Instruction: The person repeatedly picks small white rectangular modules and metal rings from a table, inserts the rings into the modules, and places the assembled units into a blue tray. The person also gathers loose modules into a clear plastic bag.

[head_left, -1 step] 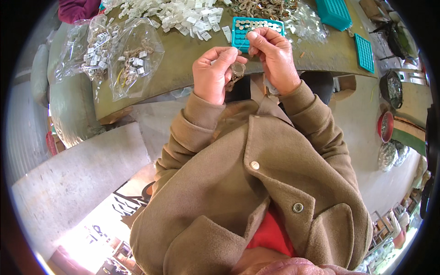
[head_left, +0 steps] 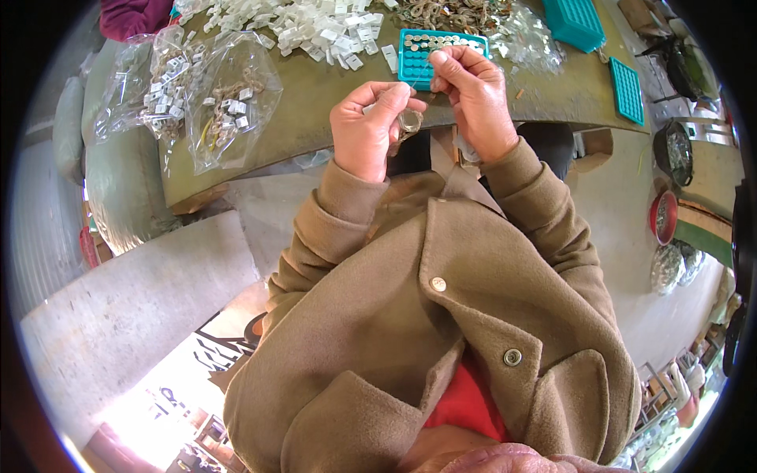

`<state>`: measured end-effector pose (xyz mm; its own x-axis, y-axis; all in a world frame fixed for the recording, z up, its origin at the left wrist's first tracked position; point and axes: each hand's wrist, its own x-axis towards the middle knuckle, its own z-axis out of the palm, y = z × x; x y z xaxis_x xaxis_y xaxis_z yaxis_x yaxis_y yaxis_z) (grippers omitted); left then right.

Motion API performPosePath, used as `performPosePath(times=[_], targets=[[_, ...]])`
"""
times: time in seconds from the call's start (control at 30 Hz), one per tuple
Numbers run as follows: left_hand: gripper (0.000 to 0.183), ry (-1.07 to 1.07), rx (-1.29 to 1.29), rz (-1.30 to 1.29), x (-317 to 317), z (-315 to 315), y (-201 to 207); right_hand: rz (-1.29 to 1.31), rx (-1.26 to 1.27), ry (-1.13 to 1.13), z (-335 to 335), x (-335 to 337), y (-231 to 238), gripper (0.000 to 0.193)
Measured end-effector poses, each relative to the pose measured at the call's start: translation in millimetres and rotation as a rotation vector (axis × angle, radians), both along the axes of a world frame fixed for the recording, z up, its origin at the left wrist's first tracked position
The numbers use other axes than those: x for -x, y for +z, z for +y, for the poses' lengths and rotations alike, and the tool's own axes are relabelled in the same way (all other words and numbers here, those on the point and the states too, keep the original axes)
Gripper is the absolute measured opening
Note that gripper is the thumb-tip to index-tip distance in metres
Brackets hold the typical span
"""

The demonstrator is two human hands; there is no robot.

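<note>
My left hand (head_left: 365,130) is closed, thumb against the fingers, around a brown cord with a pale round loop (head_left: 410,121) hanging beside the fingertips. My right hand (head_left: 479,98) is at about the same height, thumb and forefinger pinched together. What it pinches is too fine to make out; a faint thin strand seems to run between the hands. Just beyond the fingers lies a teal tray (head_left: 405,69) with rows of round hollows. Small whitish round pieces (head_left: 449,39) fill its far rows. The right fingers partly cover the tray.
A heap of white plastic tags (head_left: 339,35) covers the far table (head_left: 315,114), with brown cords (head_left: 441,14) and clear plastic bits (head_left: 532,43) beside it. Open clear bags (head_left: 235,102) hold tagged cords at left. More teal trays (head_left: 627,88) are at right. A purple sleeve (head_left: 134,17) shows far left.
My right fingertips have shifted slightly to the right. The loop at my left hand has turned a little. The rest looks the same.
</note>
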<state>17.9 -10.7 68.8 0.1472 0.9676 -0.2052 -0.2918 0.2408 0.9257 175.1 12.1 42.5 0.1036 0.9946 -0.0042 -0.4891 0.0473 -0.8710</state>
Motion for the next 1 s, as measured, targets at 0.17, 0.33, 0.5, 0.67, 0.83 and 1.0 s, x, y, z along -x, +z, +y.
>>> performPosePath(times=[0.17, 0.33, 0.5, 0.67, 0.83, 1.0], targets=[[0.017, -0.011, -0.045, 0.105, 0, -2, 3, 0.073, 0.093, 0.190, 2, -17, -1, 0.010], [0.015, -0.103, -0.157, 0.134, -1, -7, -2, 0.040, 0.096, 0.134, 0, -8, -6, 0.009], [0.014, -0.082, 0.042, 0.132, 2, 1, -5, 0.108, 0.095, 0.163, -1, -9, -7, 0.010], [0.021, -0.060, 0.029, 0.193, 7, 6, 0, 0.024, 0.135, 0.231, -3, -10, -6, 0.008], [0.012, 0.024, 0.072, 0.023, 0, 9, -3, -0.097, 0.064, 0.207, -5, -3, -8, 0.008], [0.008, 0.065, 0.042, -0.011, -2, 9, -9, -0.008, 0.116, 0.220, -7, -1, -12, 0.008]])
